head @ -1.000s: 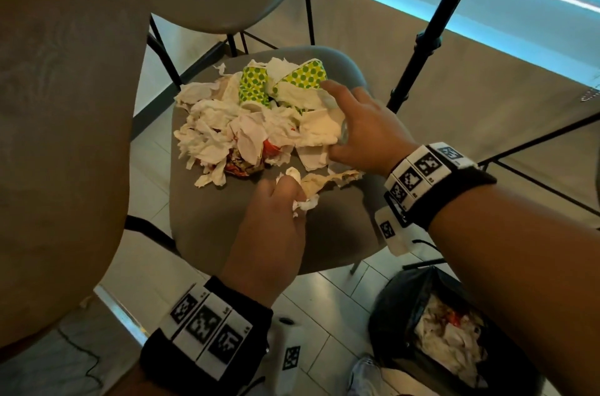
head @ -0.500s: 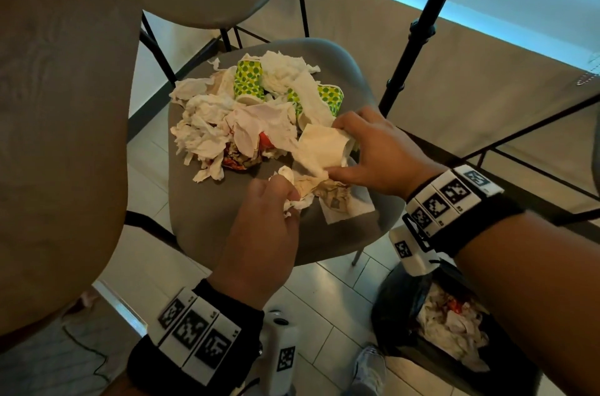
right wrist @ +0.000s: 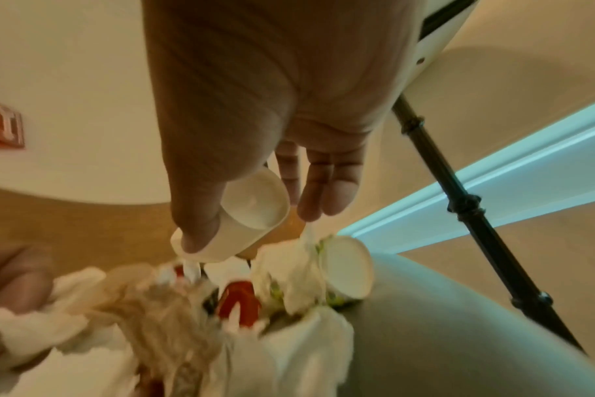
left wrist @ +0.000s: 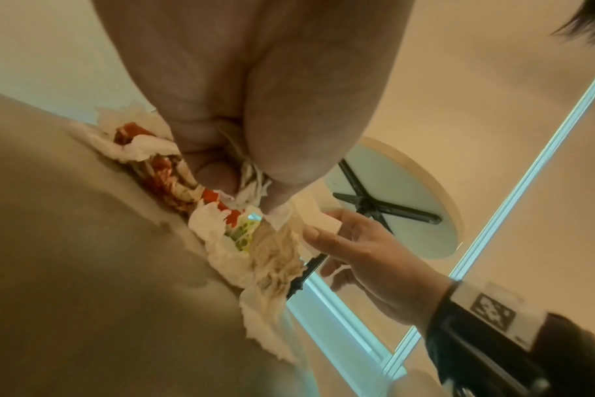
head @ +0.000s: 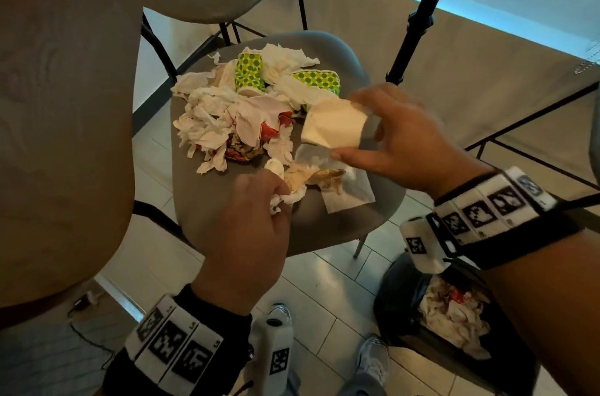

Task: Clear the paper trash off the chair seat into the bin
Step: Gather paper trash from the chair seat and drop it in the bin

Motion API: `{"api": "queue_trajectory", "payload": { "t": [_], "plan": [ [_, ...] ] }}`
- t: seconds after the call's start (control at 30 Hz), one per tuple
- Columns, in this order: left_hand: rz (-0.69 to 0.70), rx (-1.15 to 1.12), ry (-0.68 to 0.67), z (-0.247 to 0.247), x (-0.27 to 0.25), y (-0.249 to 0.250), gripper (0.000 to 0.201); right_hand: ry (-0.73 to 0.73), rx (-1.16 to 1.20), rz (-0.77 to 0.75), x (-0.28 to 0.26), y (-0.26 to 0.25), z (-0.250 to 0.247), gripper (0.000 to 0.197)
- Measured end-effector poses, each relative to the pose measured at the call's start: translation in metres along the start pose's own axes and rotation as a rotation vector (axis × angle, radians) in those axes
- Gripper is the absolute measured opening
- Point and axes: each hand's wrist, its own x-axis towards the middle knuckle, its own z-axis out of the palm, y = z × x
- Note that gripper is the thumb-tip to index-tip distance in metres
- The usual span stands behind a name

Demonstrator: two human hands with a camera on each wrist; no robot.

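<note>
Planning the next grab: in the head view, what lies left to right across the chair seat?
Crumpled white tissue heap → left green-dotted paper cup → right green-dotted cup → white paper cup held by the right hand.

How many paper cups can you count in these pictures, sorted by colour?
green-dotted cups, on the chair seat: 2
plain white cup, held in the right hand: 1
Total: 3
</note>
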Motion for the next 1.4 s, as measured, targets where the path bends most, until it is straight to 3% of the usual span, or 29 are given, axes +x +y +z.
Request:
{"api": "queue_trajectory", "payload": {
  "t": [0.2, 0.33, 0.47, 0.63, 0.73, 0.87, 0.93, 1.07, 1.17, 1.2, 1.33, 1.4],
  "plan": [
    [0.207, -0.078, 0.062, -0.04, -0.028, 0.044, 0.006, 0.237, 0.171, 0.263, -0.099, 0.015, -0.05, 0.067],
    [0.357, -0.189, -0.15, -0.014, -0.045, 0.092, 0.008, 0.313, 0.285, 0.554, -0.196, 0.063, -0.05, 0.063],
    [0.465, -0.212, -0.415, 0.079, -0.047, 0.128, 0.009, 0.312, 0.424, 0.938, -0.305, 0.122, -0.023, 0.051],
    [0.391, -0.02, -0.83, 0.257, -0.052, 0.127, 0.016, 0.182, 0.36, 1.324, -0.415, 0.209, 0.051, 0.052],
    [0.291, 0.114, -1.01, 0.348, -0.066, 0.128, 0.011, 0.123, 0.51, 1.54, -0.455, 0.255, 0.099, 0.061],
    [0.229, 0.239, -1.124, 0.437, -0.089, 0.136, 0.01, 0.123, 0.631, 1.761, -0.48, 0.3, 0.145, 0.067],
    [0.242, 0.261, -1.138, 0.47, -0.096, 0.136, 0.021, 0.172, 0.682, 1.83, -0.484, 0.318, 0.158, 0.067],
    [0.185, 0.266, -1.218, 0.503, -0.099, 0.132, 0.078, 0.319, 0.788, 1.867, -0.488, 0.343, 0.173, 0.078],
    [0.091, 0.356, -1.25, 0.501, -0.098, 0.114, 0.098, 0.35, 0.959, 1.84, -0.49, 0.347, 0.189, 0.123],
    [0.067, 0.374, -1.234, 0.497, -0.096, 0.108, 0.102, 0.32, 0.954, 1.845, -0.492, 0.346, 0.195, 0.129],
    [0.004, 0.347, -1.211, 0.459, -0.09, 0.087, 0.103, 0.123, 0.858, 1.801, -0.492, 0.323, 0.198, 0.108],
    [0.033, 0.281, -1.205, 0.427, -0.086, 0.086, 0.09, 0.028, 0.808, 1.762, -0.477, 0.303, 0.184, 0.088]
  ]
}}
